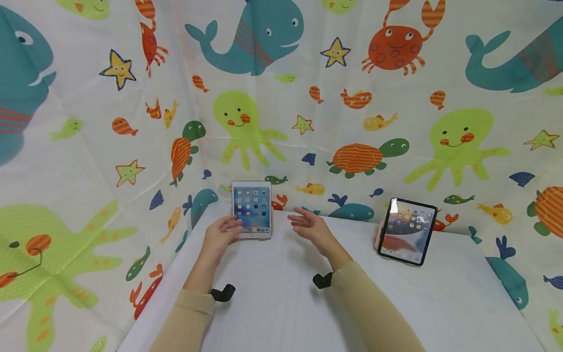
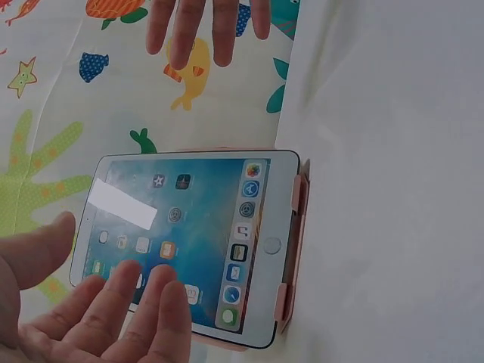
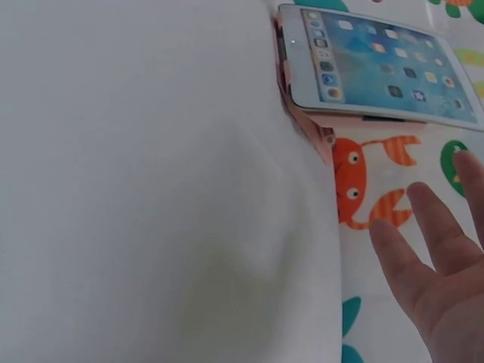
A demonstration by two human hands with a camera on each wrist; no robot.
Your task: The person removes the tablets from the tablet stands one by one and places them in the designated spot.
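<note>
A white tablet with app icons lit on its screen leans on a pink stand at the back of the table. My left hand is just left of it, overlapping its lower left edge in the head view, fingers loosely extended and holding nothing. To the tablet's right, my right hand hovers with fingers spread and nothing in it. In the right wrist view the right hand is apart from the white tablet. A black-framed tablet stands tilted farther right.
The table has a white cover. Behind and to the left hangs a curtain printed with sea animals, close behind both tablets. The black-framed tablet rests on a pink stand. Black straps sit at the wrists.
</note>
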